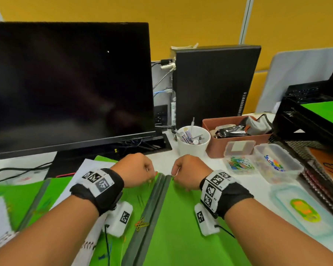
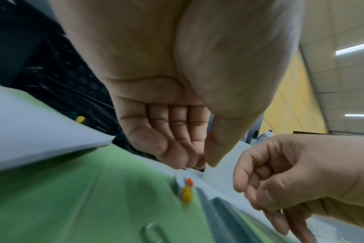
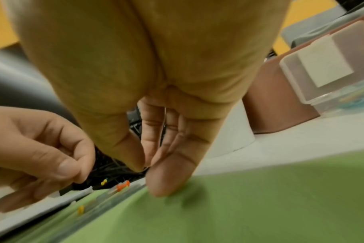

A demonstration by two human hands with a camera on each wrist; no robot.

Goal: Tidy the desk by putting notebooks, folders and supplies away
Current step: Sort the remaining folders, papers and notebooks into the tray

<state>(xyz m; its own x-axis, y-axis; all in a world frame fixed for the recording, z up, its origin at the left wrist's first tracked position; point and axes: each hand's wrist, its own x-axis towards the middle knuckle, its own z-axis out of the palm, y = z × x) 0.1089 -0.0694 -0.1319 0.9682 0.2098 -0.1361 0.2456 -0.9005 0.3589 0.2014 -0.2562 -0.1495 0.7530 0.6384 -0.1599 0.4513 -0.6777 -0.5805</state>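
Two green folders (image 1: 181, 227) lie side by side, their grey spines (image 1: 154, 204) meeting in the middle. My left hand (image 1: 152, 174) hovers at the left folder's top edge, thumb and fingertips pinched together; a thin metal sliver pokes out of them. An orange push pin (image 2: 189, 181) and a yellow push pin (image 2: 186, 194) lie just below it. My right hand (image 3: 144, 166) pinches thumb to forefinger over the right folder's top corner, little finger touching the cover. A thin sliver shows between its fingers. Loose paper clips (image 1: 141, 224) lie on the left folder.
Right of the hands stand a clear box of paper clips (image 1: 238, 164), a clear box of push pins (image 1: 277, 163) and its lid (image 1: 304, 210). Behind them are a white pen cup (image 1: 193, 143) and a brown tray (image 1: 236, 131). A black mesh rack (image 1: 306, 131) stands at far right, a monitor (image 1: 65, 83) at back left.
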